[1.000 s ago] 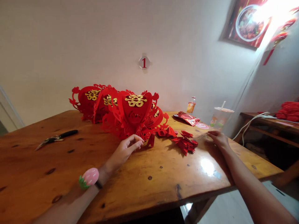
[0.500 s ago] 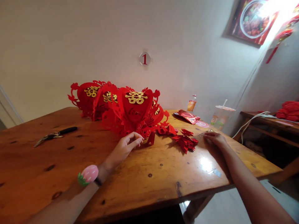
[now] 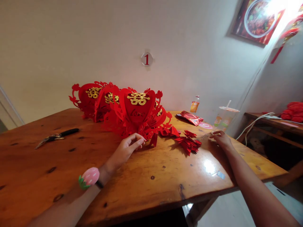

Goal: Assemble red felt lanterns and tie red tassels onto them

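Note:
My left hand is closed in a pinch at the foot of the front red paper lantern; whatever lies between its fingertips is too small to make out. This lantern carries gold glitter characters and cut-out edges. A red folded tab sticks out by those fingertips. My right hand is just above the tabletop, thumb and forefinger drawn close together. Beside its fingertips lies a scatter of tiny pale pieces. Between my hands is a bundle of red folded paper pieces.
Another red lantern stands behind on the left. Pliers with black handles lie on the wooden table. At the back right are a red packet, an orange-labelled bottle and a plastic cup with a straw.
My right hand has lifted slightly and shifted a little right from beside the tiny pieces. My left hand keeps its pinch in the same place.

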Tool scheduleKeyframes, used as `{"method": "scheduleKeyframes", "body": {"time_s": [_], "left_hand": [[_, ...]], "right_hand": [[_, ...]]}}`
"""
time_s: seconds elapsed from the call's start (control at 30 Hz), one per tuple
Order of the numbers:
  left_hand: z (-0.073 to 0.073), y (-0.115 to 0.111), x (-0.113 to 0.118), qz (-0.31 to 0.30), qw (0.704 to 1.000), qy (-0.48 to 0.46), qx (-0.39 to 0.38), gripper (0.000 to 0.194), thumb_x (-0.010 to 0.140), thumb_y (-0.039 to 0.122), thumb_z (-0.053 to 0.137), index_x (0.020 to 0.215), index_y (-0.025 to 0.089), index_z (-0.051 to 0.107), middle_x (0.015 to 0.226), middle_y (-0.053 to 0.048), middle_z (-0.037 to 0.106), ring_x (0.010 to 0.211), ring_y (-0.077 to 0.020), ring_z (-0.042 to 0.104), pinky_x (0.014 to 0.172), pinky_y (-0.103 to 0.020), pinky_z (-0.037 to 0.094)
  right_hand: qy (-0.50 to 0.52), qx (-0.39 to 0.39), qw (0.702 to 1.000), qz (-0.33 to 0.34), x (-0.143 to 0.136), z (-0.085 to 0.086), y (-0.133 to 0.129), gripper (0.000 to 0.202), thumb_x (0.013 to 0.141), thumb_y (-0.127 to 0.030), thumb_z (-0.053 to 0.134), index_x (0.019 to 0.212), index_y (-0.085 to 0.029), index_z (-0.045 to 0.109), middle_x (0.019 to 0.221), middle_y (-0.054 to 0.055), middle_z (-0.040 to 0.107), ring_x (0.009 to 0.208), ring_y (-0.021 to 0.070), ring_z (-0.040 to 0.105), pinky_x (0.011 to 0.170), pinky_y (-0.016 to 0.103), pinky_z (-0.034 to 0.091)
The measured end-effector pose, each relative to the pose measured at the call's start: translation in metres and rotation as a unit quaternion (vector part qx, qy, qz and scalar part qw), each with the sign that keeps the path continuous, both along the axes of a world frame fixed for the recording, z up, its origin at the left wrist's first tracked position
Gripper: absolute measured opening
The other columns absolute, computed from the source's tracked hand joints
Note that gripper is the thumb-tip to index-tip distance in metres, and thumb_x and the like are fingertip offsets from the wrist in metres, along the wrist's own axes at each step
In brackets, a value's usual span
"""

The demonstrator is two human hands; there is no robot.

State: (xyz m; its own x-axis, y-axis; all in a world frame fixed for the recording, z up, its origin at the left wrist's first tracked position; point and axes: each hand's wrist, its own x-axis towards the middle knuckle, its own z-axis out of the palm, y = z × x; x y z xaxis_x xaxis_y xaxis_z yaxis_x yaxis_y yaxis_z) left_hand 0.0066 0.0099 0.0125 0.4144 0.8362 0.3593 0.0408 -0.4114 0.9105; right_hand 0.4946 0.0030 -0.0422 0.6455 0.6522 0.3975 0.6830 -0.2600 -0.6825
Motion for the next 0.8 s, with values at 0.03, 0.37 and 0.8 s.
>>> {"method": "scheduleKeyframes", "body": {"time_s": [0.03,0.37,0.8], "left_hand": [[0.0002,-0.0002,0.0000,0.000,1.000,-0.001,-0.003,0.020,0.080,0.037,0.054,0.079,0.018,0.058,0.076,0.001,0.056,0.071,-0.0112,0.049,0.067,-0.023,0.038],[-0.0001,0.0010,-0.0001,0.002,1.000,0.004,-0.001,0.022,0.079,0.039,0.054,0.079,0.017,0.057,0.075,0.000,0.056,0.070,-0.0126,0.049,0.065,-0.024,0.040],[0.0023,0.0006,-0.0017,0.077,0.993,-0.086,0.005,0.021,0.079,0.037,0.055,0.073,0.017,0.054,0.067,0.002,0.053,0.062,-0.0103,0.047,0.060,-0.022,0.039]], "right_hand": [[0.014,-0.010,1.000,-0.001,-0.0001,0.0002,0.0001,0.019,0.064,-0.024,0.051,0.082,-0.018,0.057,0.067,0.005,0.070,0.046,0.0133,0.056,0.043,0.023,0.041],[0.061,-0.032,0.997,-0.019,-0.0036,0.0013,0.0040,0.021,0.060,-0.028,0.057,0.079,-0.019,0.056,0.075,0.007,0.071,0.054,0.0155,0.059,0.045,0.024,0.040],[0.010,0.015,1.000,0.000,-0.0053,0.0026,-0.0022,0.011,0.063,-0.026,0.053,0.071,-0.018,0.055,0.065,0.006,0.069,0.051,0.0156,0.059,0.043,0.024,0.041]]}}
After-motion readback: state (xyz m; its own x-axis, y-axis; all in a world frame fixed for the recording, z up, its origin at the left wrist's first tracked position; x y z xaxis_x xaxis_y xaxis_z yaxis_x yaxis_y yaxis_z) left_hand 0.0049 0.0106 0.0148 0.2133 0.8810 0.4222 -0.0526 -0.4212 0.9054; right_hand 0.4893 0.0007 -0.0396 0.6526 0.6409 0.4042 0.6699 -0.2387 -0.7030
